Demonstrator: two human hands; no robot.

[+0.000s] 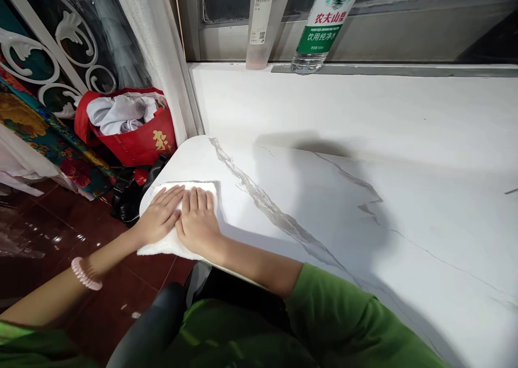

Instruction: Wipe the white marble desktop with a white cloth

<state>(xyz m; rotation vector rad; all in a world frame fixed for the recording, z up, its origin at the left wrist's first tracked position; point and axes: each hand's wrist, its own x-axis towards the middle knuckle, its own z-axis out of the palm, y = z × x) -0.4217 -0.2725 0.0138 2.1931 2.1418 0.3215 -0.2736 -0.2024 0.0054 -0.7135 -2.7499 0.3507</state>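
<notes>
A white cloth (208, 191) lies spread over the left end of a white marble-patterned table (259, 222), its near edge hanging past the table's front. My left hand (161, 217) rests flat on the cloth with fingers stretched out, a pink coiled band around that wrist. Close beside it, my right hand (198, 219) also presses flat on the cloth, fingers extended forward. The thumbs almost meet between the two hands. Neither hand is wrapped around anything.
On the window ledge at the back stand a labelled water bottle (319, 31) and a translucent plastic container (261, 31). A red bag (141, 141) with pale fabric and a black bag (127, 195) sit left of the table. A white curtain (157, 49) hangs behind them.
</notes>
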